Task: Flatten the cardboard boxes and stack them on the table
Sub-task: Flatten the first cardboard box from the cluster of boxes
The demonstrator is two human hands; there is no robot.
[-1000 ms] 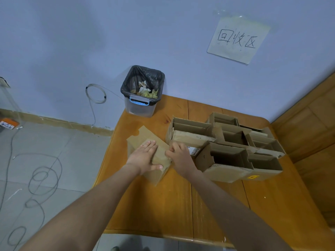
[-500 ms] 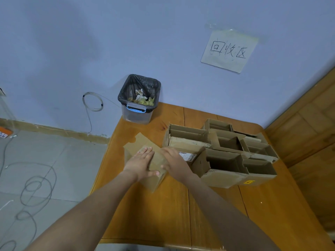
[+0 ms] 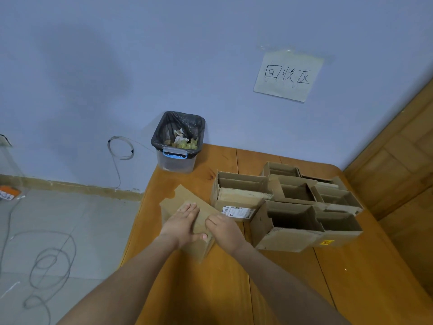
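The straight fingers of the left hand (image 3: 182,225) are pressed flat on the flattened box (image 3: 187,202); the right hand (image 3: 226,228) is laid beside it with fingers curled onto the cardboard, near the table (image 3: 351,289) edge. Light, stiff board is expected; the upright boxes (image 3: 288,221) are probably best taken by their rims.

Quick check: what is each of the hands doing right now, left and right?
Left hand: open, fingers straight, pressing flat on the flattened brown cardboard box.
Right hand: on the same box, fingers look curled; whether it grips cannot be told.
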